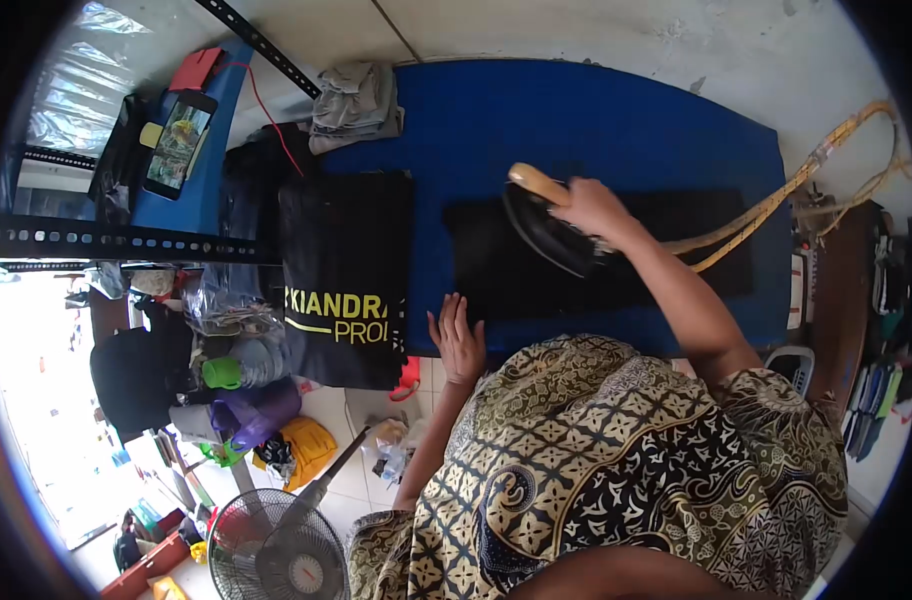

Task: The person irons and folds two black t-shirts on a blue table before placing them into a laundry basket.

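My right hand (589,210) is wrapped round the wooden handle of a clothes iron (546,240). The iron's dark base overlaps the left part of a folded black cloth (676,245). That cloth lies lengthwise across the blue-covered ironing table (586,110). My left hand (459,340) rests flat at the table's near edge, fingers stretched out and holding nothing. Its fingertips are close to the cloth's lower left corner.
Black fabric with yellow lettering (346,270) hangs over the table's left end, beside folded grey clothes (354,105). A yellow cord (766,215) runs from the iron to the right. A phone (180,145) leans on a shelf; a fan (276,550) stands below.
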A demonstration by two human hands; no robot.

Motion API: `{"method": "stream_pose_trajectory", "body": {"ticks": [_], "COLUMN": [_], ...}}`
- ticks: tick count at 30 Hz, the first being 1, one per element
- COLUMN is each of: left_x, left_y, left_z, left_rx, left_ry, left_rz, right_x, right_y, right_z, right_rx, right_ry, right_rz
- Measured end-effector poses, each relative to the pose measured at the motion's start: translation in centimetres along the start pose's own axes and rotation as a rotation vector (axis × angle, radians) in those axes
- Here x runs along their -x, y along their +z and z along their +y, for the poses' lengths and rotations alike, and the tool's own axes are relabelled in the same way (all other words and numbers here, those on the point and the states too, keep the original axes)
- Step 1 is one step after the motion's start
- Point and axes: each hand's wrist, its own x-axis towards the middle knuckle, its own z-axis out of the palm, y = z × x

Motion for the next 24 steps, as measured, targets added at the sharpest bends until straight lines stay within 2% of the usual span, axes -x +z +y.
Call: {"method": "stream_pose_trajectory", "body": {"ticks": [1, 3, 6, 10, 13, 14, 16, 17, 19, 20, 21, 22, 23, 24], "left_x": [-0.5, -1.3, -4.5, -9.9, -13.0, -14.0, -15.6, -15.7, -15.3, -15.2, -15.1, -14.9, -14.9, -14.9], "left_y": [-0.2, -0.3, 0.9, 4.3, 9.3, 10.5, 12.8, 14.0, 14.9, 15.2, 15.2, 15.2, 15.4, 15.8], "left_z": [0.1, 1.0, 4.2, 10.4, 14.8, 15.5, 17.0, 16.1, 15.6, 15.8, 17.2, 18.5, 20.0, 21.1], "left_rx": [0.001, -0.046, 0.017, -0.011, -0.147, -0.155, -0.276, -0.306, -0.333, -0.361, -0.448, -0.458, -0.42, -0.378], "left_ry": [-0.002, 0.045, 0.13, 0.456, 0.634, 0.646, 0.487, 0.388, 0.409, 0.431, 0.352, 0.356, 0.433, 0.508], "left_rz": [0.01, 0.066, 0.075, -0.095, -0.18, -0.189, -0.37, -0.375, -0.312, -0.238, -0.294, -0.307, -0.298, -0.284], "right_x": [0.9, 3.7, 6.2, 9.0, 10.4, 11.1, 11.5, 11.7, 12.3, 11.8, 11.7, 12.5, 12.4, 12.5], "right_y": [-1.5, -3.7, -4.9, -10.4, -13.5, -14.7, -15.8, -16.5, -18.1, -18.6, -18.5, -19.4, -18.5, -17.8], "right_z": [1.2, 4.5, 11.8, 21.3, 31.7, 33.5, 39.2, 42.0, 45.8, 47.5, 48.6, 44.4, 43.2, 42.4], "right_rx": [-0.018, -0.227, -0.361, -0.558, -0.638, -0.636, -0.602, -0.547, -0.665, -0.584, -0.503, 0.175, 0.163, 0.419], "right_ry": [0.055, 0.163, 0.27, 0.367, 0.465, 0.497, 0.544, 0.582, 0.595, 0.607, 0.62, 0.675, 0.678, 0.398], "right_rz": [-0.023, 0.058, 0.227, 0.288, 0.399, 0.451, 0.495, 0.526, 0.525, 0.572, 0.615, 0.637, 0.634, 0.797]}}
